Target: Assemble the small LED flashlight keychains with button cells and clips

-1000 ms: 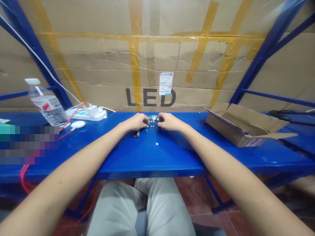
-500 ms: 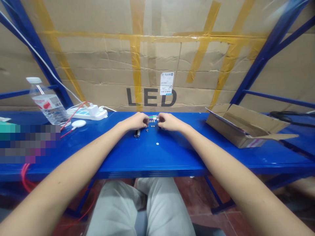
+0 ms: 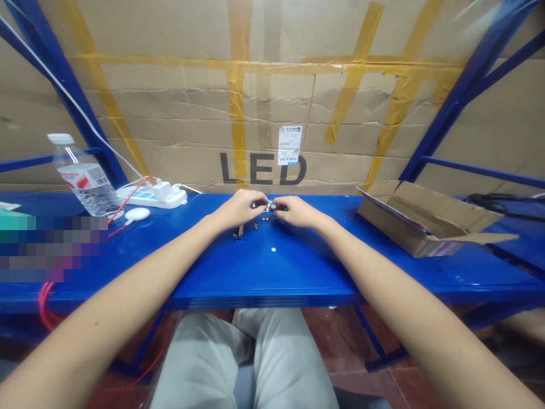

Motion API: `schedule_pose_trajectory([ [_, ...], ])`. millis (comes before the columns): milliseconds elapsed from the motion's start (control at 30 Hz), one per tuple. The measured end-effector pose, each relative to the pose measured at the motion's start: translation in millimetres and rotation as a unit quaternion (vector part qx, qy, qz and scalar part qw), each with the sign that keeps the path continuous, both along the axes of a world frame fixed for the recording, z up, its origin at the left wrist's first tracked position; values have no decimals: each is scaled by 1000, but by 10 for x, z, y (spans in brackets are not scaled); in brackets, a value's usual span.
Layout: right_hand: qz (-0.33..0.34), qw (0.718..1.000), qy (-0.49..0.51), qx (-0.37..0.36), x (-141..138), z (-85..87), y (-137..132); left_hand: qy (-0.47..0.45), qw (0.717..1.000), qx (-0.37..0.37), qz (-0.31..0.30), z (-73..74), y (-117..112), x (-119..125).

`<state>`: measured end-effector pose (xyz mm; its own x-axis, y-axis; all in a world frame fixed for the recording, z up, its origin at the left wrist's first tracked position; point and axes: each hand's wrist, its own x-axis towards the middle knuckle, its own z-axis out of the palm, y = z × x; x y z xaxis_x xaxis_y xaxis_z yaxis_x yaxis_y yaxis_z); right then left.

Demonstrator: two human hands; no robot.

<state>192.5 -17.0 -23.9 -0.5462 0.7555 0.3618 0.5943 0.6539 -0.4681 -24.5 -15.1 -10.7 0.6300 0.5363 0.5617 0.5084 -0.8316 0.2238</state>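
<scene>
Large black capitals reading "LED" stand on the taped cardboard. A white shipping label, partly over the D, carries a barcode and print too small to read. The water bottle's red-and-white label is illegible.

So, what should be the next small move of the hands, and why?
Perhaps the left hand should move slightly closer to the right hand: a small silvery piece shows at the right fingertips, and a narrow gap separates the hands. The picture is too unclear to confirm a grip.
</scene>
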Motion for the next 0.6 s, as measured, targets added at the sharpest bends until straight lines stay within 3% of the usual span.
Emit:
schedule_pose_trajectory([
  [300, 37, 998, 6, 59, -28, -7, 32, -22, 992, 113, -48, -78, -4, 45],
  [600, 20, 996, 79, 32, -21, -85, 129, -33, 983, 164, -70, -122, 34, 38],
])
